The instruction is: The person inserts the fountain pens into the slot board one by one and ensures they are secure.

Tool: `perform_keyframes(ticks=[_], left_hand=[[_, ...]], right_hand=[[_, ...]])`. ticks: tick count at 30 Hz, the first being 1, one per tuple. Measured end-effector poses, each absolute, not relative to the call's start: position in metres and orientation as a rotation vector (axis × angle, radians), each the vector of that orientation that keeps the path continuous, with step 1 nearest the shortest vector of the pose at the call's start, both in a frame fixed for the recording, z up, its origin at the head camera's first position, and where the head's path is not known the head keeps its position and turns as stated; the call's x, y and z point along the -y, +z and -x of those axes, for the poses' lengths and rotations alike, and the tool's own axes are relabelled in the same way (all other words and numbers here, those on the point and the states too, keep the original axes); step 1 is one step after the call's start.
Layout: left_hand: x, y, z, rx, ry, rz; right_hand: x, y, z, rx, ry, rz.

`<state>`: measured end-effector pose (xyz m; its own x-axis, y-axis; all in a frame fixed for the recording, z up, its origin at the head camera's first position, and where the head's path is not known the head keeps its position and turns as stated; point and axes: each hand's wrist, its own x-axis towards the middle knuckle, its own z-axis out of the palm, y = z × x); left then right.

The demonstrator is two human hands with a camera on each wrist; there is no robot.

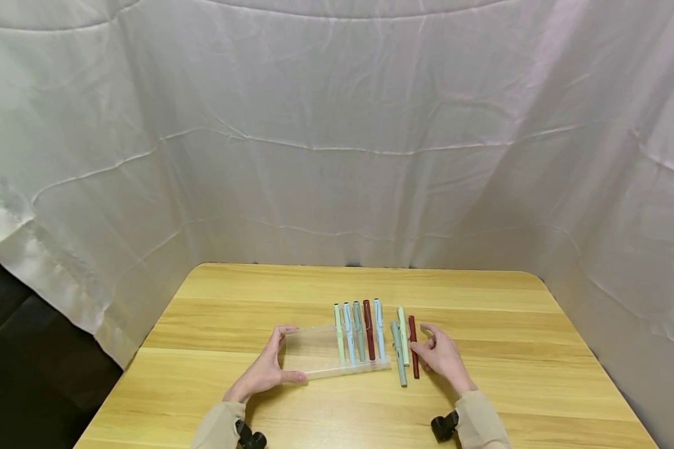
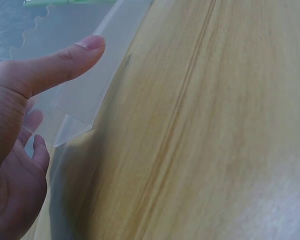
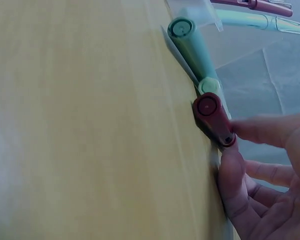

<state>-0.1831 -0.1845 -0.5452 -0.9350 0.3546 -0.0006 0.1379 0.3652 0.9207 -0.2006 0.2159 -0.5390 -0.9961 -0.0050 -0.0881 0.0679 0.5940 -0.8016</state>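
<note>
Beige sleeves (image 1: pixel 220 425) with little black gadgets (image 1: pixel 445 428) at the cuffs are closest to the lens, and past them both hands are busy. Right hand (image 1: pixel 442 360) has thumb and a finger pinching a dark red pen (image 1: pixel 415 368); how hard it's squeezing, I can't tell. That pen lies on the wooden table (image 1: pixel 539 368), to the right of the clear case (image 1: pixel 328 372), outermost of three loose ones. Left hand (image 1: pixel 265 372) grips the case by its left end, thumb on the near wall and fingers spread around the back. Handling-wise I'd guess the pen is light, stiff and a bit slick, hard plastic probably, so a soft pinch around the middle of the barrel should do; squeeze only near one end and it'd likely swivel. The case looks thin and rigid, maybe crackable, so I'd hold it by the end walls and not lean on it. What's in the way: a pale green pen (image 1: pixel 402 335) is right next to the red one, and a grey-green pen (image 1: pixel 399 357) sits slightly askew beside that, both between the red pen and the case, so a low sideways drag would probably bump them. Five more pens (image 1: pixel 370 340) lie side by side in the case, bunched toward its right, tops past the far edge. Pale curtain (image 1: pixel 371 206) hangs behind it all.
</note>
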Motion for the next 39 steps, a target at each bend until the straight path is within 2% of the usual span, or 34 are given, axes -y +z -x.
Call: perform_keyframes(ticks=[39], left_hand=[[0.185, -0.545, 0.183, -2.429, 1.598, -0.464]], right_hand=[[-0.214, -0.532, 0.211, -2.717, -1.223, -0.09]])
